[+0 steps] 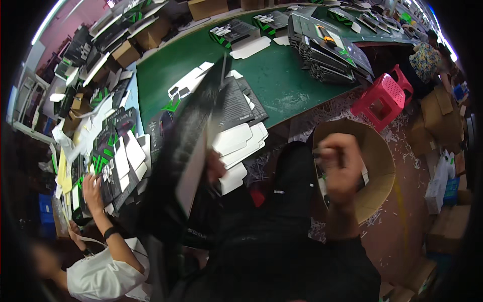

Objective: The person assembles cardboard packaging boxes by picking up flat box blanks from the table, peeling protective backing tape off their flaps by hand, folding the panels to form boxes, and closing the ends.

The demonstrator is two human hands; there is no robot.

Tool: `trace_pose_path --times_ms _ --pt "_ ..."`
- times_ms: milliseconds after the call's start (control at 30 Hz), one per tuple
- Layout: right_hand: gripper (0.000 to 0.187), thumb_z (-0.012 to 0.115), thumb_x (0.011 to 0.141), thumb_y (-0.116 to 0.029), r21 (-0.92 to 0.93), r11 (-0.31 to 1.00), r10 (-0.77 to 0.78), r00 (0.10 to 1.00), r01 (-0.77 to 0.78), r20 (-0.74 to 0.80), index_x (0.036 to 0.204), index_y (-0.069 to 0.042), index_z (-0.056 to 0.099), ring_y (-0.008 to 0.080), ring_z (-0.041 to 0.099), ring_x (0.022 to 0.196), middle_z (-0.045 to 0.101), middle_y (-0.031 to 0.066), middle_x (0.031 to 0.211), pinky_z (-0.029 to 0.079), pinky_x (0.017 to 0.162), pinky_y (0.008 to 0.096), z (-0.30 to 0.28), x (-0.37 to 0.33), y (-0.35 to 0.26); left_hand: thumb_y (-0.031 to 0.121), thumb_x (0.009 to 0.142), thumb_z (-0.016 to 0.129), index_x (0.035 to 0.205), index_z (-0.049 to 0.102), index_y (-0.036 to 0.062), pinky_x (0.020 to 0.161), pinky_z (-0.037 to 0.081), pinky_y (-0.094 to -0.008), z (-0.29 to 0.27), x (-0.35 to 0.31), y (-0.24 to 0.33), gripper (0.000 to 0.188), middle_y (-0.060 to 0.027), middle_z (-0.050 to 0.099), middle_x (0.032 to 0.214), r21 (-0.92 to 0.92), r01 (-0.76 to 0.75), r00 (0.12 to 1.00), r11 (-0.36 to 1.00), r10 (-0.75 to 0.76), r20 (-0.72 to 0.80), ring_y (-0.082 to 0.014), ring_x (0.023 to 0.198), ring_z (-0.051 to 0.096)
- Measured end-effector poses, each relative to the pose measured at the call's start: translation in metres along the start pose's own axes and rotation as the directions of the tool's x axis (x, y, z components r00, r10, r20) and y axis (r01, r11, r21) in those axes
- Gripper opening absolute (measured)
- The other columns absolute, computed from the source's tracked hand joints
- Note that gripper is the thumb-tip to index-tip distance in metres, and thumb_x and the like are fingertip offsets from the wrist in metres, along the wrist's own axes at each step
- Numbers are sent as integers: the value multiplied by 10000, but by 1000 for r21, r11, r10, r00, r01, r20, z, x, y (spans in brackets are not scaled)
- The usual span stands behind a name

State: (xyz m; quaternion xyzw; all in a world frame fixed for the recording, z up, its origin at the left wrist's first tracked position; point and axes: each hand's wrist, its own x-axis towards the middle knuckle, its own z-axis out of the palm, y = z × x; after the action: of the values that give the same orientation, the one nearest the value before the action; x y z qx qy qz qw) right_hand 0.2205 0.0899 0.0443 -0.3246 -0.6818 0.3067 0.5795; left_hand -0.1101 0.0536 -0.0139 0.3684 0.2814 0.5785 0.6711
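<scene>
Carton point(185, 137) in left fingers point(216, 167) slants, long axis pointing up and right.

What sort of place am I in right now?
Most likely a packaging workshop: a long green-topped worktable bears a tall stack of flat black printed cardboard pieces, thin white shreds litter the reddish-brown floor, and brown cardboard boxes stand along the right.

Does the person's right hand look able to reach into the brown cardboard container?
Probably yes: the right hand seems to be over the brown cardboard container, and nothing else visibly blocks its open top, though the height is unclear.
</scene>
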Motion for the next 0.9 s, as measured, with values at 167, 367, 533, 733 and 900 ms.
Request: trace_pose_path --times_ms 167,367,533,733,900 --pt "144 709 925 -73 -3 1000 -24 996 24 -86 973 -7 590 142 602 667 632 74 773 475 602 274 50 19 9 328 1074 452 899 561 80 577 383 -294 12 27 -33 323 0 547 740 -200 105 970 974 -56 238 -105 622 571" --pt "181 753 892 -92 -139 983 -141 979 120 -147 939 -13 597 228 611 646 640 98 787 481 596 318 59 44 19 324 1081 431 902 560 80 609 390 -290 26 3 -83 329 -15 571 770 -455 214 892 865 16 451 -121 646 591" --pt "229 797 849 -116 -188 968 -182 980 164 -85 912 -17 600 250 591 630 625 98 776 473 582 335 53 45 22 320 1086 414 904 560 80 637 395 -286 30 4 -119 335 -28 591 795 -613 337 791 715 137 596 -134 667 609" --pt "379 892 748 -246 -296 718 -632 768 630 102 897 -55 599 195 546 585 602 52 767 424 502 311 35 41 20 316 1093 394 907 559 80 670 402 -281 30 -15 -157 343 -43 614 825 -706 524 646 477 318 694 -149 692 629" --pt "419 905 695 -194 -342 517 -741 611 784 279 950 -120 582 176 540 723 594 7 883 439 505 297 36 18 -6 313 1098 377 909 559 80 697 408 -278 70 7 -207 350 -56 634 850 -725 632 568 274 472 674 -162 712 646"
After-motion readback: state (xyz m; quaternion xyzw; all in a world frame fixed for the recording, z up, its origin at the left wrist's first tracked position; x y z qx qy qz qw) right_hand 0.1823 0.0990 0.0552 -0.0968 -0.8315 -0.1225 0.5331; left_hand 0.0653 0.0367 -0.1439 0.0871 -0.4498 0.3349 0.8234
